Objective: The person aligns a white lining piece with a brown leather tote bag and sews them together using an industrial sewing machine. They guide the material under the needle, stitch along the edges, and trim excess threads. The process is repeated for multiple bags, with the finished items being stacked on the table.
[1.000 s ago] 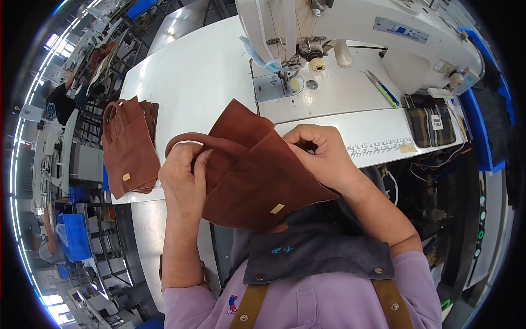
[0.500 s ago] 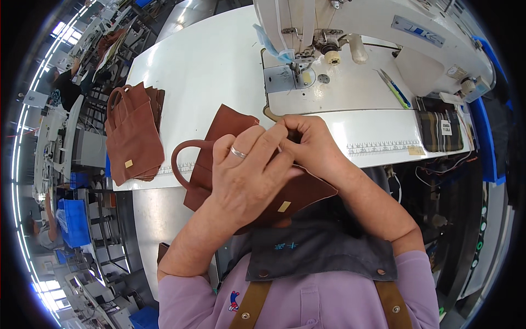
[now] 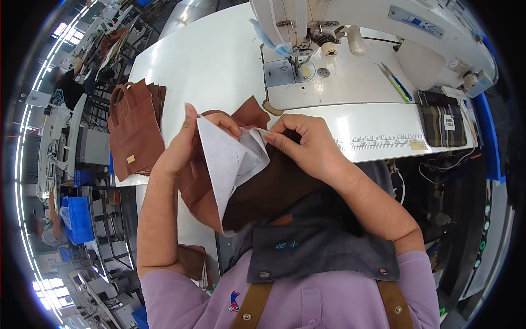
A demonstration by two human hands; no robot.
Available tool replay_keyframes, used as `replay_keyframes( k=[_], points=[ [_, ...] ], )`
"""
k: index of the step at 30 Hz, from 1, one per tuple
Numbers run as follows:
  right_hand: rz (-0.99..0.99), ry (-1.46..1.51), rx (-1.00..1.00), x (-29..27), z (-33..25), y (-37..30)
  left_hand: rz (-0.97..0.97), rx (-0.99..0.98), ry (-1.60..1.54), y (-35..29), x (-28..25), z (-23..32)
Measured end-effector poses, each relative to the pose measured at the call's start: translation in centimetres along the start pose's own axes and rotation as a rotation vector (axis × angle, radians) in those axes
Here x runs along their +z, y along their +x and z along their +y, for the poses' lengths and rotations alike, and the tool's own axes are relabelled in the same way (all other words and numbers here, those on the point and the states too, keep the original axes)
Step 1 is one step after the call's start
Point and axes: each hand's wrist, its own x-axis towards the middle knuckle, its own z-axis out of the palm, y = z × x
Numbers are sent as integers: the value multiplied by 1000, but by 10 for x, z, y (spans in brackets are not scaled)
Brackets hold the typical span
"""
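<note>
Head view: my left grip (image 3: pixel 179 145) is closed on the brown leather piece (image 3: pixel 197 189), just off centre toward 9 o'clock, with its white inner layer (image 3: pixel 222 159) exposed. My right grip (image 3: pixel 308 145) pinches the upper edge of that layer between thumb and forefinger. On the worktop (image 3: pixel 194 66), a stack of similar pieces (image 3: pixel 134 134) lies between 9 and 10 o'clock; the sewing machine (image 3: pixel 372 16) stands at 1 o'clock.

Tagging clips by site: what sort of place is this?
Probably a bag-sewing workshop: a sewing machine stands on the white table, a stack of brown bag panels lies to its left, and more workstations show at far left.
</note>
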Motion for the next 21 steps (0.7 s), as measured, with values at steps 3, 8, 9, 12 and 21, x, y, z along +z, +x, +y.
replay_keyframes(
  k=[3, 8, 9, 12, 21],
  points=[
    [-2, -104, -81, -1, -4, -4, -47, 61, 322, 3, 5, 31],
    [-23, -145, -251, 5, -8, -7, -144, 435, 737, 2, 25, 69],
    [-26, -165, -319, 7, -8, -7, -160, 496, 828, 4, 28, 72],
    [-38, -209, -443, 9, -10, -9, -225, 336, 1097, 1, 43, 84],
    [-67, -153, -425, 5, -28, -9, -70, 344, 1104, -22, 47, 82]
  ],
)
